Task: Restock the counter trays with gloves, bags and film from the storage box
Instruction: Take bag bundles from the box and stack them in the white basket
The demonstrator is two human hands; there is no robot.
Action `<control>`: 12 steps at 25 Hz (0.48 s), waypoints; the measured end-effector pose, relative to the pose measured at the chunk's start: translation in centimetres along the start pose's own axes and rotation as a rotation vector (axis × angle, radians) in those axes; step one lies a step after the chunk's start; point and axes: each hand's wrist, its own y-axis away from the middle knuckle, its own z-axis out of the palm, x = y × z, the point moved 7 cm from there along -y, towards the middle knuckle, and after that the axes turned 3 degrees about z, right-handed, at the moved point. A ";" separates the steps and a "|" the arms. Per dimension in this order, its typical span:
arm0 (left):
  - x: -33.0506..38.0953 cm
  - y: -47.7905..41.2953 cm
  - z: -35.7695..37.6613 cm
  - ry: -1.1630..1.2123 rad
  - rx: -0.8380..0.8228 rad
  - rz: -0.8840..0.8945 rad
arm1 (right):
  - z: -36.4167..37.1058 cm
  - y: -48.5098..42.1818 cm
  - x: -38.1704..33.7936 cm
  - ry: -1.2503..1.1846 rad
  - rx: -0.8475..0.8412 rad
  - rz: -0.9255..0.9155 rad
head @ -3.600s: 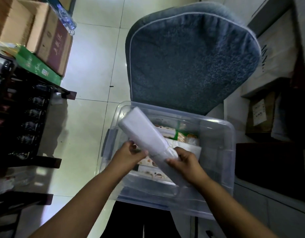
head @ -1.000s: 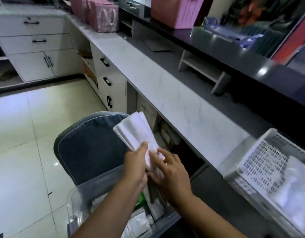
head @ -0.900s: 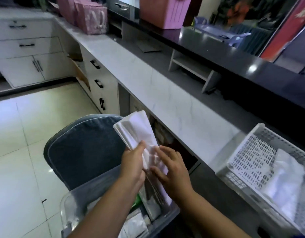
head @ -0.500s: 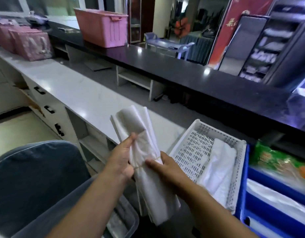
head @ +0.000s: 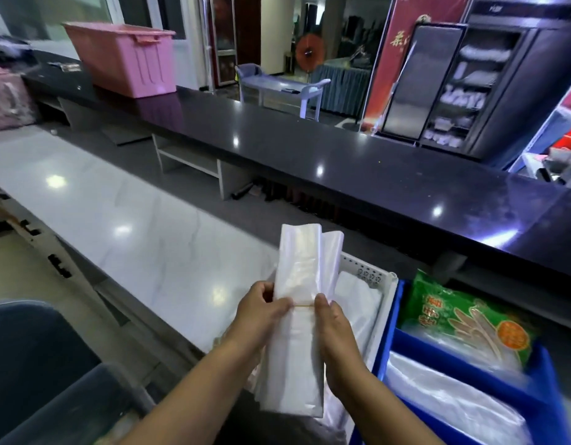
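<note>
I hold a bundle of white plastic bags [head: 298,277] upright in front of me, tied round the middle by a thin rubber band. My left hand [head: 256,316] grips its left edge and my right hand [head: 334,326] grips its right edge, both at the band. Behind the bundle sits a white perforated tray [head: 369,277] on the counter, with white bags lying in it. To the right stands a blue tray [head: 390,345] holding a green packet of gloves [head: 464,319] and clear plastic packs [head: 451,403]. The clear storage box [head: 85,412] shows at the bottom left.
A white marble counter [head: 133,220] runs to the left, and a raised black counter [head: 342,162] lies behind it with a pink bin [head: 123,59] on top. A blue-grey chair cushion [head: 24,348] is at the lower left, beside the storage box.
I lifted the bag bundle out of the storage box and turned right toward the counter trays. Both hands have shifted to the rubber band, and the bundle now stands upright over the white tray.
</note>
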 end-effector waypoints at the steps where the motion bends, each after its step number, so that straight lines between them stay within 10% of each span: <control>1: -0.3 -0.5 0.3 -0.018 -0.008 -0.020 | -0.5 -0.3 0.5 -0.024 0.025 0.030; 12: 0.6 -7.8 1.9 -0.679 -0.102 0.098 | -7.6 -3.1 0.5 0.152 0.433 0.114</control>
